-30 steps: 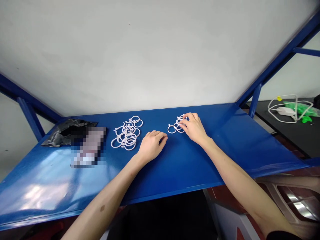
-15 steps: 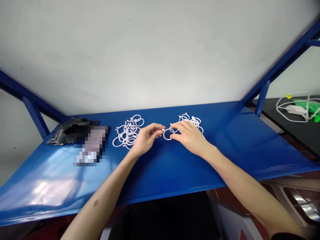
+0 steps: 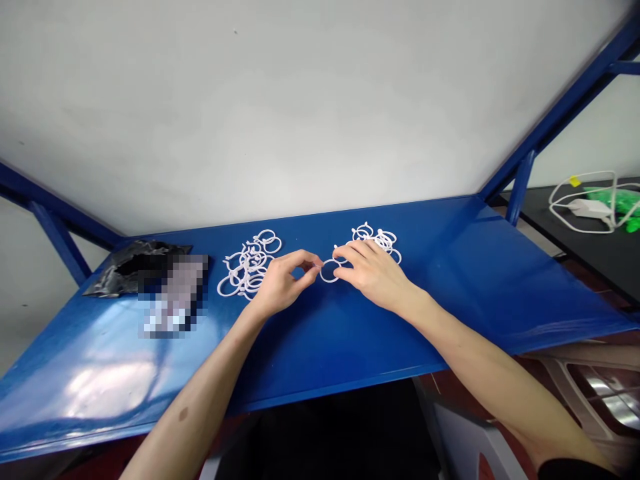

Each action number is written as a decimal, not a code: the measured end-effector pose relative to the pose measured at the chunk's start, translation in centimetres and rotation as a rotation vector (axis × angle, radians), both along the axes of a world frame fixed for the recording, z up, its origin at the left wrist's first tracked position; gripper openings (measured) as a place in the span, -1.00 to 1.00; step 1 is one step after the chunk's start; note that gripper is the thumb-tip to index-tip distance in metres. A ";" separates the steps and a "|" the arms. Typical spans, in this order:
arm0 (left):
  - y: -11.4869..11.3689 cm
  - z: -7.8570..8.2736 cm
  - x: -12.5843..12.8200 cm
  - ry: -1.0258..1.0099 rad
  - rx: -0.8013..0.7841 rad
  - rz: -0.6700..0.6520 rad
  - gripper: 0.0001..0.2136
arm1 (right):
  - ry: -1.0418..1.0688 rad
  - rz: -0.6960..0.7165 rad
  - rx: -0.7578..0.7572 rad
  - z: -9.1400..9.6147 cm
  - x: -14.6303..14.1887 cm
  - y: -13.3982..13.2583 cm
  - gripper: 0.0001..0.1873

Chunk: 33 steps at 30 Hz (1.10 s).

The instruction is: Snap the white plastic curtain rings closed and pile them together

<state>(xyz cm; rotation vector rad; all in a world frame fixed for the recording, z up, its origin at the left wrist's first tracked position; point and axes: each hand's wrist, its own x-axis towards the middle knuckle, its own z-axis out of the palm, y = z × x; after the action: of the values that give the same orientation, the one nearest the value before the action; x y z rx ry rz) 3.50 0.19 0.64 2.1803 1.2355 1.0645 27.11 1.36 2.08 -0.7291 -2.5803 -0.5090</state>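
Both hands hold one white plastic ring [image 3: 329, 271] just above the blue table [image 3: 450, 293]. My left hand [image 3: 283, 285] pinches its left side with thumb and forefinger. My right hand [image 3: 373, 272] pinches its right side. A pile of white rings [image 3: 246, 265] lies to the left of my left hand. A smaller cluster of rings [image 3: 379, 237] lies just behind my right hand.
A black plastic bag [image 3: 137, 263] and a blurred packet [image 3: 173, 293] lie at the left of the table. Blue frame posts [image 3: 520, 180] rise at the back corners. On a dark table at the far right lie a white cable [image 3: 583, 207] and green parts [image 3: 623, 210].
My right hand lifted one ring out of the right cluster and brought it to the middle. My left hand rose from the table and pinched the ring's other side.
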 end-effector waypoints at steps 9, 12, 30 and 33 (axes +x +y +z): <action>0.7 -0.4 -0.2 0.022 0.015 0.061 -0.75 | 0.004 -0.083 -0.106 -0.5 0.5 1.3 -0.84; 1.5 -0.1 -2.1 0.105 0.104 0.278 -0.74 | 0.075 -0.203 -0.173 -0.8 1.6 2.4 -0.88; 2.1 -1.3 -2.4 0.458 0.438 0.458 -0.82 | 0.497 -0.089 -0.497 -1.2 0.4 1.8 -0.75; 0.7 -0.3 -0.6 0.443 0.487 0.189 -0.82 | 0.672 -0.079 -0.732 -1.5 -0.7 1.1 -0.66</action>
<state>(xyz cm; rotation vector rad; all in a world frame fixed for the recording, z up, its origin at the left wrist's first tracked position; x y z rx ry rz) 2.89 0.87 0.39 2.8319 1.5174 1.0766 26.45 2.42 0.58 -1.0104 -2.0460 0.6154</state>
